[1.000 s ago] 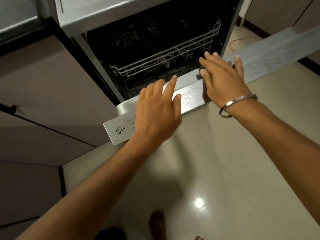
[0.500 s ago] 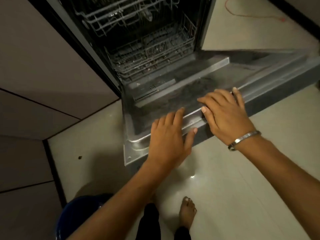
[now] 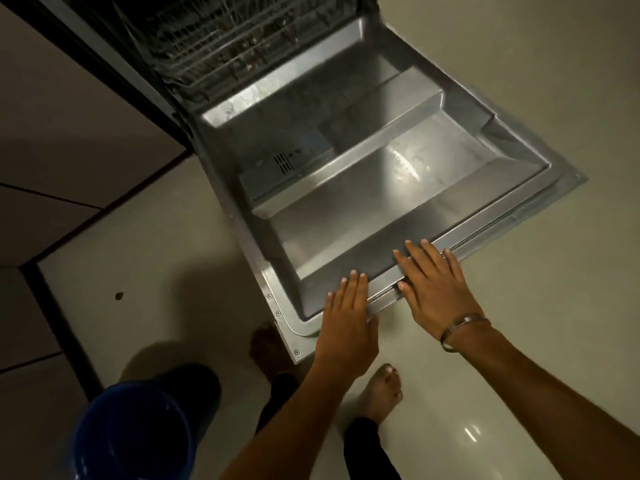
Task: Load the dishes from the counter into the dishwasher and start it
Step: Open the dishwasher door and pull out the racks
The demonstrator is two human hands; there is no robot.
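1. The stainless steel dishwasher door (image 3: 381, 188) lies folded down flat over the pale tiled floor (image 3: 519, 81); ease it onto its stop without dropping it.
2. Left hand (image 3: 346, 323) and right hand (image 3: 434, 289) press its front edge with straight fingers, grip released.
3. The door's free edge points towards the person; its long axis runs left to right.

We reach both arms forward and down, bare from the forearm on. Our left hand (image 3: 346, 318) lies palm down, fingers straight and close together, thumb tucked along its right side. Our right hand (image 3: 434, 289) lies flat just beside it, fingers straight and slightly spread (a metal bangle (image 3: 462, 329) circles that wrist). The two hands are apart, not touching. Below them our bare feet (image 3: 382, 389) stand on the floor.
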